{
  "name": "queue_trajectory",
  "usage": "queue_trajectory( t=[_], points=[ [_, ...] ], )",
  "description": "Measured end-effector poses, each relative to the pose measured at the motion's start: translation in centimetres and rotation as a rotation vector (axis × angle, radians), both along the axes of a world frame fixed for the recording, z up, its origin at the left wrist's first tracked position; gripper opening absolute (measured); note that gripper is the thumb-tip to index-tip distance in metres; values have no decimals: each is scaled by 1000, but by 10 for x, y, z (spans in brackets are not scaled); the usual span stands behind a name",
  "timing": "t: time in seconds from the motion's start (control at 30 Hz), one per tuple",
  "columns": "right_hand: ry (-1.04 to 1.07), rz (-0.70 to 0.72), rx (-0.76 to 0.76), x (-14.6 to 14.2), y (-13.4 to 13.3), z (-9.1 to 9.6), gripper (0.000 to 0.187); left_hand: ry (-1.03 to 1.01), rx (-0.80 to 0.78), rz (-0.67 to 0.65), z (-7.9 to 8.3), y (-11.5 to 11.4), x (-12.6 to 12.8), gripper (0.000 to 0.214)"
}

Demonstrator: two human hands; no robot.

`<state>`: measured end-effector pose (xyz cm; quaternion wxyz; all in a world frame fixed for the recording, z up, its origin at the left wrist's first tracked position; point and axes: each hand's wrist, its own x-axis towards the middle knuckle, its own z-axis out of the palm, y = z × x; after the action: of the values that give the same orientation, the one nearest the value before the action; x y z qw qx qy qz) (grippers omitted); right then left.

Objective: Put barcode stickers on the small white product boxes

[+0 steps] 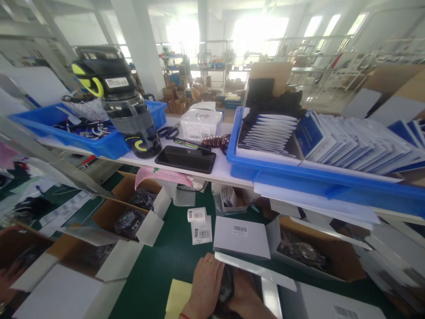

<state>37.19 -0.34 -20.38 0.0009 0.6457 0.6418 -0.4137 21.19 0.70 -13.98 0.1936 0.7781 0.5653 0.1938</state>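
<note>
A dark item in shiny clear plastic (226,288) sits between my two hands at the bottom of the head view; its kind cannot be made out. My left hand (206,283) is closed against its left side, fingers together, with a ring and a red cord at the wrist. From the right, my right hand (245,292) presses on it, its fingertips partly hidden. Both hands are at an open white box (270,292), whose flap rises behind them. Beyond lies a closed white box (241,237) with a barcode label. Yellow paper (178,297) lies left of my left hand.
Open boxes with plastic-wrapped items stand left (151,228) and right (345,261). Barcode labels (202,229) lie on the green table. The shelf above holds a bottle (133,119), a phone (186,158) and a blue tray of booklets (245,165). Another person's hand (13,279) is far left.
</note>
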Motion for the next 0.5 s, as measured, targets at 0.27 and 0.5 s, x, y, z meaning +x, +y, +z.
queue_trajectory(
  t=[0.27, 0.5],
  points=[
    [-165, 205, -86, -8, -17, 31, 87, -23, 40, -22, 9, 2, -2, 38],
    [-139, 246, -18, 23, -26, 44, 69, -237, -15, -15, 4, 0, -10, 31]
  ],
)
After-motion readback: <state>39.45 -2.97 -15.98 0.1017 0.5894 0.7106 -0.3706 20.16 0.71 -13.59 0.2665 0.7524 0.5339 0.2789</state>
